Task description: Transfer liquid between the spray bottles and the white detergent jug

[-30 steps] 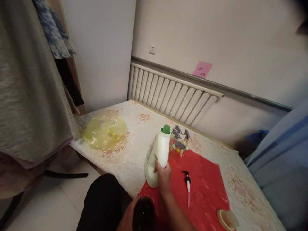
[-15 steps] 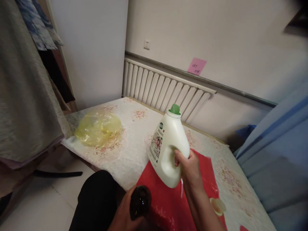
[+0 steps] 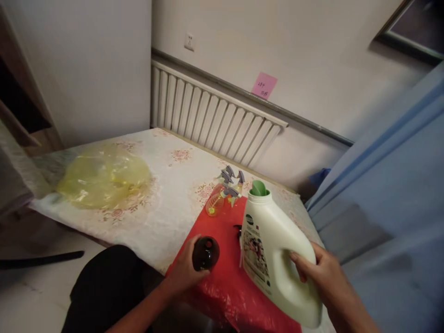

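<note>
My right hand [image 3: 321,273] grips the handle of a large white detergent jug [image 3: 274,252] with an open green spout, held up above the red plastic sheet [image 3: 229,286], label facing me. My left hand [image 3: 185,270] is wrapped round a small dark brown bottle [image 3: 205,253] with an open mouth, at the sheet's near left edge. A black pump head [image 3: 237,230] lies on the sheet just behind the jug, mostly hidden by it.
Yellow spray bottles with grey triggers [image 3: 224,194] lie at the sheet's far edge. A crumpled yellow plastic bag [image 3: 104,175] sits at the left of the flowered tablecloth [image 3: 166,194]. A white radiator [image 3: 211,118] runs behind; blue fabric [image 3: 388,194] hangs at right.
My right hand has lifted the jug off the sheet and swung it to the right and nearer. My left hand has raised the dark bottle onto the sheet's edge. The view has turned right.
</note>
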Tool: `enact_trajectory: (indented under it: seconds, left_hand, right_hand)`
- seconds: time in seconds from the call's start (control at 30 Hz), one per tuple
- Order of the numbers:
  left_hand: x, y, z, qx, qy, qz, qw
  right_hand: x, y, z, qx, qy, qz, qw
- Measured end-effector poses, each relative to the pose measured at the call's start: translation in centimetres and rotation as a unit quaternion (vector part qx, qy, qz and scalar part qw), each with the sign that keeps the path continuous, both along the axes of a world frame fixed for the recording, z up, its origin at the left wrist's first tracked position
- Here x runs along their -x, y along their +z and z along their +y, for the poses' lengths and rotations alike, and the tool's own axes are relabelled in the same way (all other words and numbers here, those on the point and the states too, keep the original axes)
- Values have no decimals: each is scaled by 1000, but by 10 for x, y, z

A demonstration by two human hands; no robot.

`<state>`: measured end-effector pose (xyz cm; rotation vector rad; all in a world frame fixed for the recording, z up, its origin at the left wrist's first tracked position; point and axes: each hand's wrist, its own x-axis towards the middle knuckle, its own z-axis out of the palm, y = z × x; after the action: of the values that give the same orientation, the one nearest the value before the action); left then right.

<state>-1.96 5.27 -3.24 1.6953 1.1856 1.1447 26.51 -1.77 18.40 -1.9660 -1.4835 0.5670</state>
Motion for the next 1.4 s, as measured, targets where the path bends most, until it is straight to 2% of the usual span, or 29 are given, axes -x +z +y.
enact_trajectory:
  seconds: [0.33, 0.43, 0.53, 0.67, 0.93, 1.23, 1.4]
  left_hand:
    - [-36, 11, 58, -54, -125, -34, 990]
    - [-36, 6, 71, -57, -151, -39, 986]
    - [-33, -7, 80, -43, -156, -45, 986]
    - [-34, -17, 81, -19, -151, -41, 987]
    - [-28, -10, 77, -34, -162, -52, 985]
    - [-22, -20, 79, -77, -169, -51, 981]
    - [-20, -20, 79, -76, -184, -50, 979]
  right_hand:
    - [-20, 4, -27, 135, 9, -56, 989]
    - [-21, 2, -31, 156, 22, -60, 986]
    - [-21, -1, -31, 175, 24, -59, 982]
    - [-18, -3, -29, 201, 25, -65, 977]
    - [-7, -6, -27, 233, 36, -70, 969]
    - [8, -9, -20, 254, 57, -68, 963]
    - [12, -9, -18, 258, 58, -87, 960]
